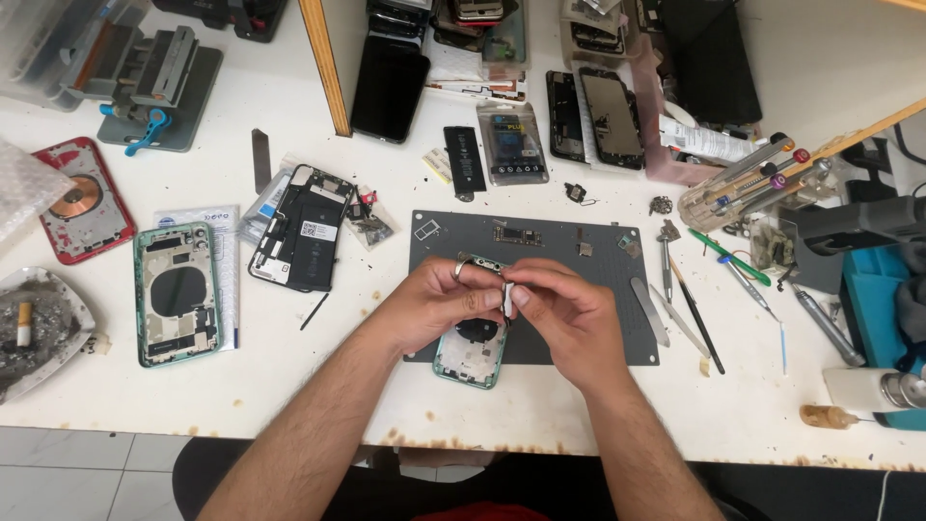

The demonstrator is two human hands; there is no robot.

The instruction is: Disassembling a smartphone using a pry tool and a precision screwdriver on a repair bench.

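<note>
My left hand (pixel 439 304) and my right hand (pixel 559 314) meet over a dark grey work mat (pixel 598 280), fingertips pinching one small white-and-dark part (pixel 507 294) between them. Under the hands lies a green phone frame (pixel 470 357), back side open, mostly hidden by my fingers. A ring shows on my left hand. A small circuit board (pixel 517 234) and tiny loose parts lie on the mat above the hands.
A second green phone housing (pixel 176 292) and a red housing with a coil (pixel 82 201) lie at left, an opened black phone (pixel 301 227) between. Tweezers, spudgers and screwdrivers (pixel 694 309) lie right of the mat. An ashtray (pixel 34 328) sits at far left.
</note>
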